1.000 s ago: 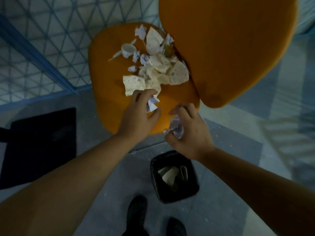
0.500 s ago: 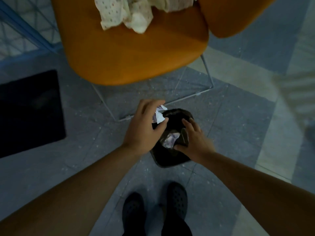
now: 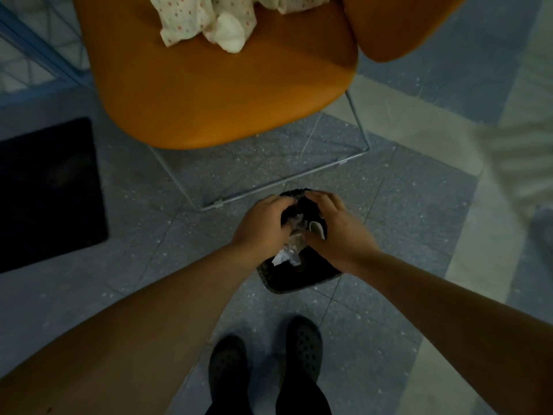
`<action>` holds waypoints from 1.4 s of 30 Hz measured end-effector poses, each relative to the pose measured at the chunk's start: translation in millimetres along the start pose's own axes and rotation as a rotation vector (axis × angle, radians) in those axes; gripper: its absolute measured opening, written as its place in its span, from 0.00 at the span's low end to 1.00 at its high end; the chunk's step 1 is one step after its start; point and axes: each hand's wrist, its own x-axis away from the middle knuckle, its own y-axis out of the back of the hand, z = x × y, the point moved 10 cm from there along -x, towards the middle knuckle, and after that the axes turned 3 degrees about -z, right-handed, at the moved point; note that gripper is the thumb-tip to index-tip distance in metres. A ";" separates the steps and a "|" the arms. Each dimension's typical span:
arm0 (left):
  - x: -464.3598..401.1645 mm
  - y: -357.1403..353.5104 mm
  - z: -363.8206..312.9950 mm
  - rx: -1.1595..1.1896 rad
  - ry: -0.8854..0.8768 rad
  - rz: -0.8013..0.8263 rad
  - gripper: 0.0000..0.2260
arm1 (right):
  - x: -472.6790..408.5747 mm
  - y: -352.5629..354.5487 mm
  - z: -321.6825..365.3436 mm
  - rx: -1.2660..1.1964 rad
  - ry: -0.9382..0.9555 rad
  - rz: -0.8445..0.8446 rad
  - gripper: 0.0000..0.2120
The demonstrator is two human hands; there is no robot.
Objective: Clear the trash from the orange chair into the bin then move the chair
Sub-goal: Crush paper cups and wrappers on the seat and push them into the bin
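Both hands are over the small black woven bin [image 3: 299, 280] just in front of the orange moulded chair [image 3: 215, 85]. Our left hand [image 3: 260, 226] pinches crumpled paper [image 3: 294, 220]; our right hand [image 3: 338, 232] looks relaxed, holding nothing. We'd drop low, inside the rim. Spotted paper scraps [image 3: 206, 22] wait on the chair.

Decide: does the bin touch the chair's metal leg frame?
Apart. The head view shows a strip of bare floor between the bin's far rim and the front bar of the chair's leg frame.
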 end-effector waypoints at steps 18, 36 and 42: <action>-7.9 244.2 -118.0 0.124 -0.122 -0.476 0.12 | -40.5 171.3 164.9 -0.085 0.285 -0.305 0.21; -241.7 425.1 -34.1 0.028 -0.136 -0.580 0.18 | -312.1 227.3 252.7 -0.077 0.325 -0.463 0.17; -344.7 372.8 -3.1 -0.227 -0.150 -0.072 0.32 | -401.7 228.2 249.0 0.013 0.094 -0.341 0.24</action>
